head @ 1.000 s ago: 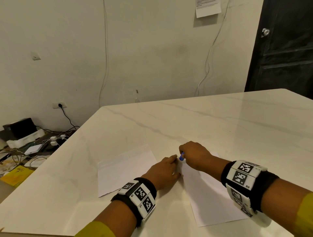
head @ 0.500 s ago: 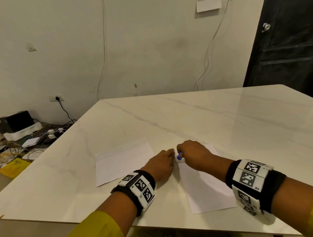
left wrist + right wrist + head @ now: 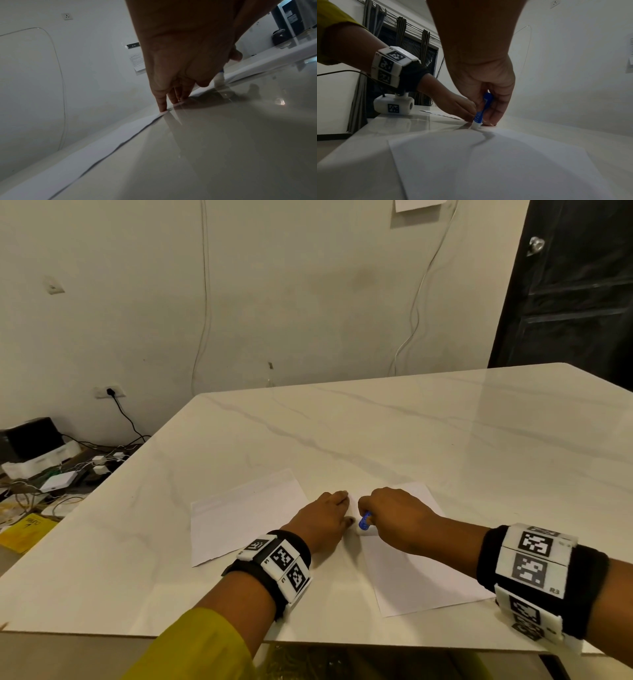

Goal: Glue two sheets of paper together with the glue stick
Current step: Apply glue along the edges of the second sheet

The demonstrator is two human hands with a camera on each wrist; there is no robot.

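Note:
Two white sheets lie side by side on the marble table [image 3: 376, 433]: the left sheet [image 3: 239, 518] and the right sheet [image 3: 421, 573], the latter also filling the right wrist view [image 3: 488, 162]. My right hand [image 3: 390, 515] grips a blue glue stick [image 3: 364, 521] tilted, its white end [image 3: 476, 125] down on the right sheet's far left corner. My left hand [image 3: 325, 517] lies between the sheets with straight fingers. Its fingertips [image 3: 163, 108] press on a paper edge beside the stick.
The table's front edge [image 3: 308, 642] runs just below my wrists. On the floor to the left are cables, chargers [image 3: 99, 463], a black box [image 3: 27, 436] and a yellow packet [image 3: 27, 530]. A dark door [image 3: 575, 285] stands at the back right.
The glue stick has slid slightly toward me relative to my left fingertips. The left hand keeps its place, and the head view has shifted a little.

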